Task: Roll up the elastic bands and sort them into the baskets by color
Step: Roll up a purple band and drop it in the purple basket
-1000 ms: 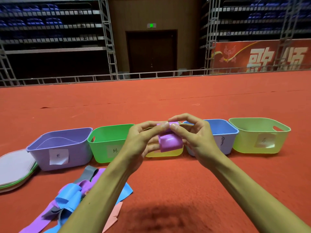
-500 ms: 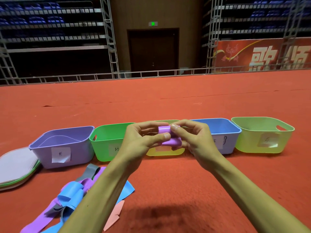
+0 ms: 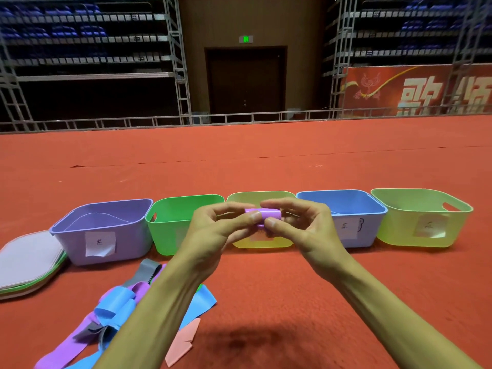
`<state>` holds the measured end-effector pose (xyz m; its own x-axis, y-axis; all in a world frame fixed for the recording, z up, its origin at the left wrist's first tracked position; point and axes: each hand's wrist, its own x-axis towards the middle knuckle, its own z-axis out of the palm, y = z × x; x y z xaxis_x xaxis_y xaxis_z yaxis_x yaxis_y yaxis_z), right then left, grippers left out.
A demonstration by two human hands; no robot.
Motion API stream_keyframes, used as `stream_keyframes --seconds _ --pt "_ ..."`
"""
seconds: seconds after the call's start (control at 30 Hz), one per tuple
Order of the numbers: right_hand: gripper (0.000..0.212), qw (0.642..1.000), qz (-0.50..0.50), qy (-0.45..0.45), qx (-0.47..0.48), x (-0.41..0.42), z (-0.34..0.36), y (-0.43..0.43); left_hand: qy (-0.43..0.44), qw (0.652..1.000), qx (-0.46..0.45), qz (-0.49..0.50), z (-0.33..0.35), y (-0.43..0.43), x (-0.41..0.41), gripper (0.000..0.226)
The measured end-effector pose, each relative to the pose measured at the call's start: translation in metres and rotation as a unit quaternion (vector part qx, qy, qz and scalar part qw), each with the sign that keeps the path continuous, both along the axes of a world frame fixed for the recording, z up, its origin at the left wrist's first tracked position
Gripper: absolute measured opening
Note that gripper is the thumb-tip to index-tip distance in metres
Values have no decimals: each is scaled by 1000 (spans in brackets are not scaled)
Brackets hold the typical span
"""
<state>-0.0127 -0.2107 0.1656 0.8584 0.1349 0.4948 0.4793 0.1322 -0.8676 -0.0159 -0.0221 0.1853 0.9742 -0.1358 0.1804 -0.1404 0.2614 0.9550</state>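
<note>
The small purple rubbery band (image 3: 267,214), wound into a short tight roll, is held in the air in front of the pale yellow plastic basket (image 3: 282,243) at the middle of the row. The left hand (image 3: 213,235) pinches its left end between thumb and forefinger, and the right hand (image 3: 306,227) pinches the right end the same way, the other fingers loosely curled. The rolling of this one looks all but finished, so dropping it into the lilac plastic basket (image 3: 127,243) at the far left of the row seems the step due. That basket shows a thin curved edge inside, perhaps a band already stored, though the view is too poor to be sure. The green basket (image 3: 165,235), blue basket (image 3: 346,206) and lime basket (image 3: 394,227) show nothing inside from here. Most of the work seems left: a tangled pile of flat bands (image 3: 114,307) in blue, purple, grey and pink lies unrolled on the red carpet (image 3: 266,288) near the left forearm.
</note>
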Motion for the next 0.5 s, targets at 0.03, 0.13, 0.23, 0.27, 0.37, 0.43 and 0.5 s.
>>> stream_keyframes --seconds 0.03,0.13,0.23,0.27,0.37,0.43,0.5 --pt "32 1000 7 6 -2 0 -1 1 -12 1000 5 6 -2 3 0 48" --pt "43 997 46 51 33 3 0 8 -34 999 18 28 -5 10 0 48" --pt "45 989 59 115 66 8 0 18 -68 995 53 56 -12 19 1 48" --pt "45 987 62 132 69 10 -1 22 -82 992 62 69 -16 22 3 47" --pt "48 981 69 164 83 14 -3 32 -113 987 69 90 -26 31 5 44" --pt "50 982 61 161 76 15 -6 38 -128 985 68 93 -32 38 7 41" --pt "49 985 51 149 71 15 -9 44 -138 984 63 91 -34 45 8 39"
